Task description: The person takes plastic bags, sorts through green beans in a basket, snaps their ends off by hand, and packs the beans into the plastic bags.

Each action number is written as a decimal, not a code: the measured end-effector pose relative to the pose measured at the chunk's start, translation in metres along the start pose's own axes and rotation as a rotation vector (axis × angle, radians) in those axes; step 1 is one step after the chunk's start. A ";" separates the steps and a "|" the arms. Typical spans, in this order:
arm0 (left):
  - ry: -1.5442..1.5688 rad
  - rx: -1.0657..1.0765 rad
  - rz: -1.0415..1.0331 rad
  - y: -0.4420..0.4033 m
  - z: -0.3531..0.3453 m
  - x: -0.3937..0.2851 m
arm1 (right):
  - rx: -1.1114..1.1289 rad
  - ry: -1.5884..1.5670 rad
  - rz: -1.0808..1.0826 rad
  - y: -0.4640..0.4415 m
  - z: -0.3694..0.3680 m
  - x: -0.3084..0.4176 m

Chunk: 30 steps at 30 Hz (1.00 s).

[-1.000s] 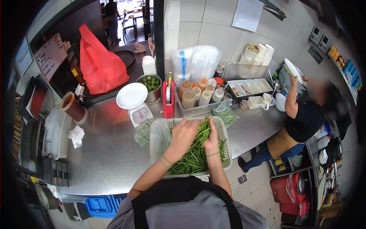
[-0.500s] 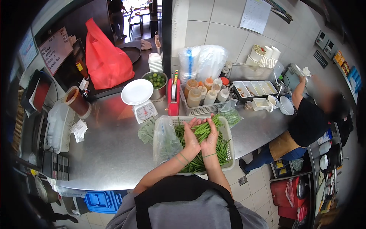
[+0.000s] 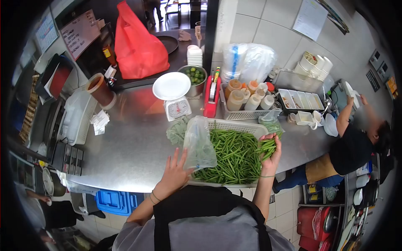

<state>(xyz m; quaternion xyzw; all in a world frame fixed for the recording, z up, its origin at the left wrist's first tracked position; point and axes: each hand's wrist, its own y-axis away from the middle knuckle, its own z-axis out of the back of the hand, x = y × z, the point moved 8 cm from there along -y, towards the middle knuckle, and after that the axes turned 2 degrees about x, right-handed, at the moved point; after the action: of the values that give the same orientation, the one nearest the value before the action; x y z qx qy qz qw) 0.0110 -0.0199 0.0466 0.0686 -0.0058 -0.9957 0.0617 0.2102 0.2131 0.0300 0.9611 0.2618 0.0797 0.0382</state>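
Head view: right hand (image 3: 271,160) holds a bunch of green beans (image 3: 267,147) at the rim of the white plastic basket (image 3: 236,125)

I judge the handling to be at an early stage: one bunch is out in the hand, while a broad heap of loose green beans (image 3: 234,157) is left inside the basket. From my remote seat I see the right hand's fingers curled around that bunch, over the basket's right rim. The left hand (image 3: 173,173) holds nothing, its fingers spread wide at the basket's left edge, next to a clear plastic bag (image 3: 201,144) draped over that side. I cannot tell whether the thumb touches the film, or whether anything is inside.

The basket stands on a steel counter (image 3: 130,144). Behind it I make out a red tape dispenser (image 3: 210,102) and a group of squeeze bottles (image 3: 235,99). Behind it to the left are a kitchen scale (image 3: 178,110) topped by a white plate (image 3: 171,85) and a steel pot of green citrus fruits (image 3: 195,75). Well to the basket's right, a co-worker (image 3: 351,146) in a black top works with raised arms; beyond the basket rises a tiled wall (image 3: 276,35).
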 end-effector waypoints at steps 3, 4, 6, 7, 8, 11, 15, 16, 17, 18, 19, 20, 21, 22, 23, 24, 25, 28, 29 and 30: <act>0.142 -0.279 0.051 -0.016 0.028 0.001 | 0.040 0.044 -0.246 0.016 -0.018 -0.059; 0.222 -0.282 0.075 -0.024 0.032 0.002 | 0.071 0.075 -0.315 0.023 -0.026 -0.079; 0.385 -0.293 0.115 -0.040 0.039 0.001 | 0.095 0.108 -0.413 0.035 -0.037 -0.115; 0.411 -0.339 0.072 -0.047 0.045 -0.005 | 0.089 0.109 -0.441 0.039 -0.041 -0.129; 0.436 -0.387 0.024 -0.055 0.051 -0.012 | 0.084 0.110 -0.464 0.039 -0.044 -0.137; 0.448 -0.388 0.010 -0.060 0.061 -0.015 | 0.027 0.131 -0.263 0.019 -0.036 -0.116; 0.532 -0.311 -0.080 -0.070 0.067 -0.011 | -0.091 0.272 -0.176 -0.005 -0.009 -0.080; 0.583 -0.251 -0.090 -0.074 0.065 -0.011 | -0.060 0.271 -0.245 0.010 -0.035 -0.091; 0.599 -0.270 -0.134 -0.079 0.068 -0.014 | -0.019 0.323 -0.242 0.016 -0.051 -0.095; 0.616 -0.286 -0.178 -0.083 0.069 -0.016 | 0.019 0.374 -0.240 0.020 -0.064 -0.098; 0.634 -0.299 -0.220 -0.086 0.071 -0.020 | 0.053 0.425 -0.239 0.026 -0.076 -0.101; 0.652 -0.295 -0.265 -0.089 0.072 -0.025 | 0.155 0.483 -0.128 0.028 -0.097 -0.096; 0.671 -0.291 -0.308 -0.091 0.075 -0.030 | 0.188 0.621 0.071 0.027 -0.110 -0.087; 0.689 -0.290 -0.350 -0.094 0.080 -0.035 | 0.221 0.757 0.270 0.028 -0.124 -0.081; 0.833 -0.204 -0.335 -0.098 0.082 -0.039 | 0.254 0.889 0.472 0.033 -0.136 -0.076; 0.972 -0.115 -0.319 -0.100 0.090 -0.045 | 0.329 1.058 0.603 0.036 -0.144 -0.077; 1.108 -0.026 -0.301 -0.102 0.092 -0.048 | 0.435 1.247 0.691 0.039 -0.150 -0.082; 1.186 0.093 -0.183 -0.112 0.079 -0.034 | 0.774 1.727 0.945 0.054 -0.161 -0.106; 1.175 0.094 -0.181 -0.112 0.081 -0.032 | 0.759 1.762 0.844 0.046 -0.155 -0.108; 1.163 0.096 -0.179 -0.112 0.085 -0.031 | 0.743 1.795 0.742 0.038 -0.144 -0.111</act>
<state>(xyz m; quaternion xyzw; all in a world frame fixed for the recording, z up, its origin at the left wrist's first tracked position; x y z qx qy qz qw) 0.0160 0.0951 0.1326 0.6063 -0.0103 -0.7945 -0.0325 0.1097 0.1288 0.1617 0.5198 -0.1101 0.6868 -0.4960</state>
